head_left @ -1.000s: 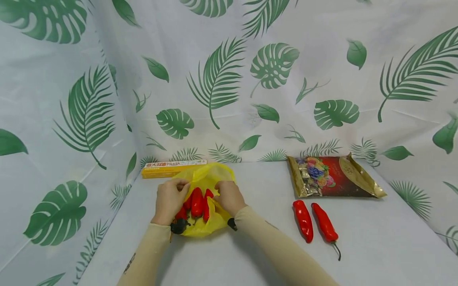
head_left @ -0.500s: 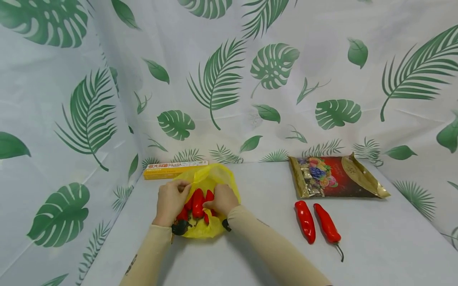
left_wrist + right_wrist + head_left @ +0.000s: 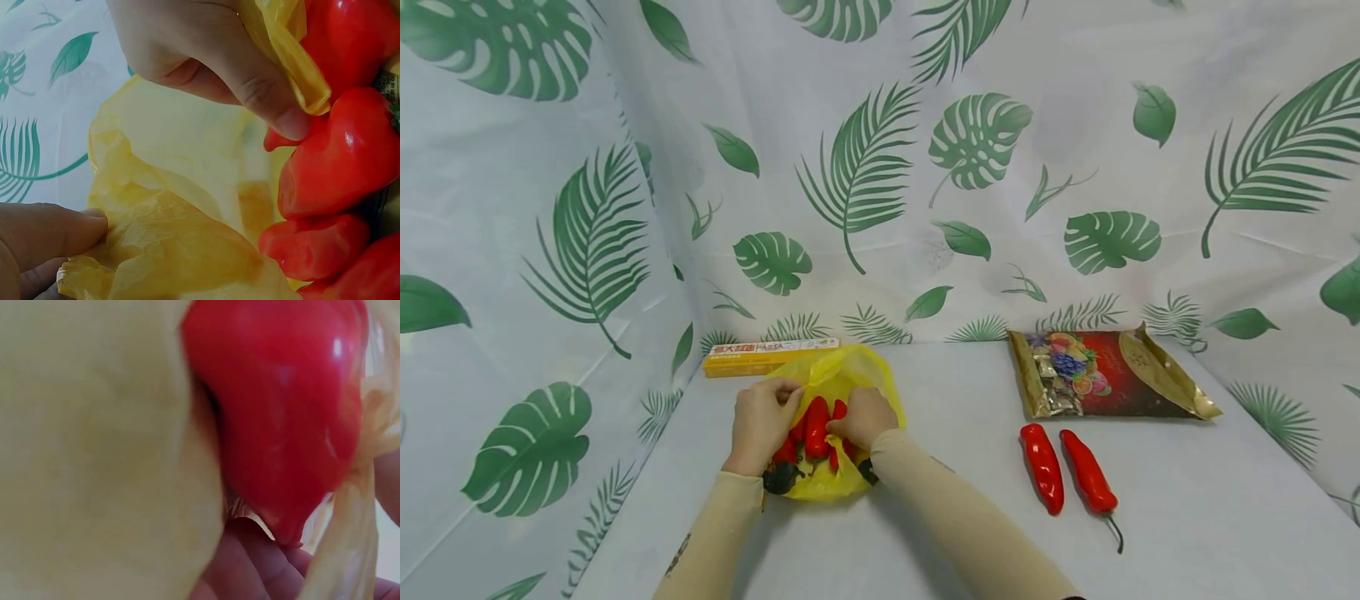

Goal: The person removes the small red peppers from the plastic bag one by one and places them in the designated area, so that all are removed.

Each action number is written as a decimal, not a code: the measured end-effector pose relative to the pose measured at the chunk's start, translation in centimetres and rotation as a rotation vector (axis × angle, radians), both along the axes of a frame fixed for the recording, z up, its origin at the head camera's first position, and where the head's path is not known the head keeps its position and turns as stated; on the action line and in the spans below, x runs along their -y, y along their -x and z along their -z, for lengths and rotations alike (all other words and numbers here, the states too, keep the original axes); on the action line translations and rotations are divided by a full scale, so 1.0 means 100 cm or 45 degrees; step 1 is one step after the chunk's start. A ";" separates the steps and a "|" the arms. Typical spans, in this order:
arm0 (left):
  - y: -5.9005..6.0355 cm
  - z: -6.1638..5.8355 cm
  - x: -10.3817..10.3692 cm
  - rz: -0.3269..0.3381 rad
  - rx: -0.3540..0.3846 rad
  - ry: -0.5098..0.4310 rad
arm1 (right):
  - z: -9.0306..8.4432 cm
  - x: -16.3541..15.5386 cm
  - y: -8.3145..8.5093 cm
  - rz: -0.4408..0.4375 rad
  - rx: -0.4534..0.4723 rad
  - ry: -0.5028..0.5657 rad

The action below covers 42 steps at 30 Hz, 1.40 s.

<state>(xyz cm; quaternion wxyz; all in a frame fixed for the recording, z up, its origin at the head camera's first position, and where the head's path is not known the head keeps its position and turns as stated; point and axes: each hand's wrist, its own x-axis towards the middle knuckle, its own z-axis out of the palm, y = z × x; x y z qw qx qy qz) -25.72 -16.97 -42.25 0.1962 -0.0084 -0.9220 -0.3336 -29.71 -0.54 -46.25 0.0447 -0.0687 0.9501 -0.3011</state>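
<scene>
A yellow plastic bag (image 3: 852, 374) lies on the table with several red peppers (image 3: 816, 427) in its mouth. My left hand (image 3: 760, 421) pinches the bag's left edge. My right hand (image 3: 863, 415) pinches the right edge, drawn in against the peppers. In the left wrist view, fingers (image 3: 44, 237) clamp the crumpled yellow film (image 3: 169, 237) beside the glossy peppers (image 3: 340, 162). The right wrist view is filled by one red pepper (image 3: 281, 412) against the bag (image 3: 94, 456), with fingertips (image 3: 250, 569) below. Two more red peppers (image 3: 1043, 468) (image 3: 1088, 482) lie loose to the right.
A yellow pasta box (image 3: 771, 357) lies behind the bag against the leaf-print backdrop. A red and gold snack pouch (image 3: 1108, 372) lies at the back right. The grey tabletop (image 3: 940, 400) runs between the bag and the loose peppers.
My right hand has slid left, pulling the bag's right edge in over the peppers. The left hand has stayed where it was.
</scene>
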 end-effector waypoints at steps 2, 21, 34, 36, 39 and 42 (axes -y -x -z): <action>0.000 0.000 0.000 0.001 -0.005 0.001 | -0.001 0.000 -0.001 0.002 0.009 0.002; 0.000 0.004 0.003 -0.003 -0.001 -0.026 | -0.007 -0.013 0.000 0.083 0.139 0.450; -0.004 0.001 -0.001 0.005 -0.032 0.001 | -0.017 -0.036 0.001 0.067 -0.137 0.790; -0.004 0.000 -0.002 0.004 -0.027 -0.003 | -0.018 -0.039 0.000 0.053 -0.171 0.821; -0.003 0.000 -0.002 -0.004 -0.013 -0.001 | -0.021 -0.044 -0.002 0.037 -0.220 0.860; -0.003 0.000 -0.002 -0.013 -0.001 0.000 | -0.025 -0.049 -0.003 0.047 -0.271 0.909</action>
